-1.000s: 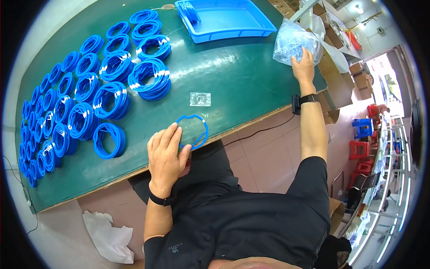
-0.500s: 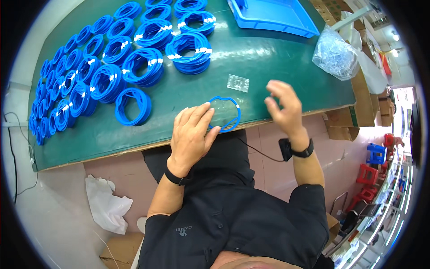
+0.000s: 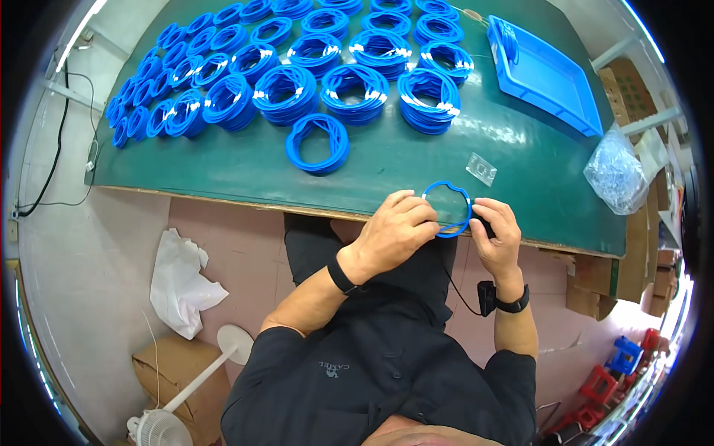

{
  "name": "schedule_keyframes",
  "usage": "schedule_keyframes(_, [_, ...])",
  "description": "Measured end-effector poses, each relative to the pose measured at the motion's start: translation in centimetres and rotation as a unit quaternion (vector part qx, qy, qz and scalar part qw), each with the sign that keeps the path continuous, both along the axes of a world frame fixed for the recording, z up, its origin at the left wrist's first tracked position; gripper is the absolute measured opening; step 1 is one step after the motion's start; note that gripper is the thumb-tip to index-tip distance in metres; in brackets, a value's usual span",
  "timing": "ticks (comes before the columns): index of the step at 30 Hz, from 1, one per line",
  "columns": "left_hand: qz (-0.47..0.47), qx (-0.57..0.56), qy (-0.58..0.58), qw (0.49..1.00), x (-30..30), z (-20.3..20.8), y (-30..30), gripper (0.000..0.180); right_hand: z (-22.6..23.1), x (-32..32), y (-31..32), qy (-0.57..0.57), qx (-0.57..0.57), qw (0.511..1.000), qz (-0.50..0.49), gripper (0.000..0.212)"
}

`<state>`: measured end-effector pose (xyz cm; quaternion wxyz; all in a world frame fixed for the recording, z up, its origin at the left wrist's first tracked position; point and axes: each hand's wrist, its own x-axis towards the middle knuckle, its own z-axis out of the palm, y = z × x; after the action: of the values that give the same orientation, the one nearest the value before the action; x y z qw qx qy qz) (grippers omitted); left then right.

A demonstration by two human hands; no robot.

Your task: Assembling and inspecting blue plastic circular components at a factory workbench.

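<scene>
A thin blue rubber ring (image 3: 448, 189) lies at the near edge of the green table (image 3: 245, 167). My left hand (image 3: 393, 229) grips its left side and my right hand (image 3: 497, 235) pinches its right side, with something small and dark between the fingers. A small clear plastic bag (image 3: 481, 169) lies just beyond the ring. A loose stack of blue rings (image 3: 318, 143) sits farther left. Many bundled stacks of blue rings (image 3: 355, 84), tied with white bands, fill the far half of the table.
A blue plastic tray (image 3: 547, 74) stands at the far right of the table. A clear bag of small parts (image 3: 616, 172) rests on the right edge. On the floor are crumpled white plastic (image 3: 181, 280), a cardboard box (image 3: 182, 368) and a white fan (image 3: 158, 430).
My right hand left the clear bag at the table's right edge and came back to the ring. Both hands now hold the blue ring at the table's near edge.
</scene>
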<state>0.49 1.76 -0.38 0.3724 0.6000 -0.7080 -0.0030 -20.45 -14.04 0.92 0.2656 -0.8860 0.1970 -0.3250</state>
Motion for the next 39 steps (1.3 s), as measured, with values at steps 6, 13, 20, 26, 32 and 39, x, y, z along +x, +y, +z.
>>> schedule_keyframes(6, [0.012, -0.016, 0.009, 1.0, 0.8, 0.9, 1.7, 0.02, -0.2, 0.2, 0.0, -0.006, 0.016, 1.0, -0.013, 0.021])
schedule_keyframes(13, [0.085, -0.02, -0.016, 0.996, 4.7, 3.3, 5.7, 0.024, 0.0, 0.4, 0.2, -0.013, 0.012, 1.0, -0.024, 0.017])
schedule_keyframes(20, [0.22, -0.071, -0.051, 0.972, 10.8, 4.5, 7.1, 0.021, -0.3, 0.3, 0.1, -0.012, 0.0, 0.999, -0.032, 0.015])
schedule_keyframes(26, [0.255, -0.051, -0.075, 0.963, 13.1, 3.9, 7.1, 0.018, -0.4, 0.5, 0.1, -0.005, -0.001, 1.0, -0.025, 0.016])
schedule_keyframes(32, [0.246, -0.058, -0.048, 0.966, 13.2, 3.7, 6.7, 0.019, -0.7, 0.4, 0.0, -0.014, -0.012, 0.999, -0.039, 0.015])
schedule_keyframes(39, [0.247, -0.057, -0.052, 0.966, 12.8, 3.2, 6.8, 0.022, -1.1, -0.1, -0.1, -0.019, -0.021, 0.999, -0.029, 0.014])
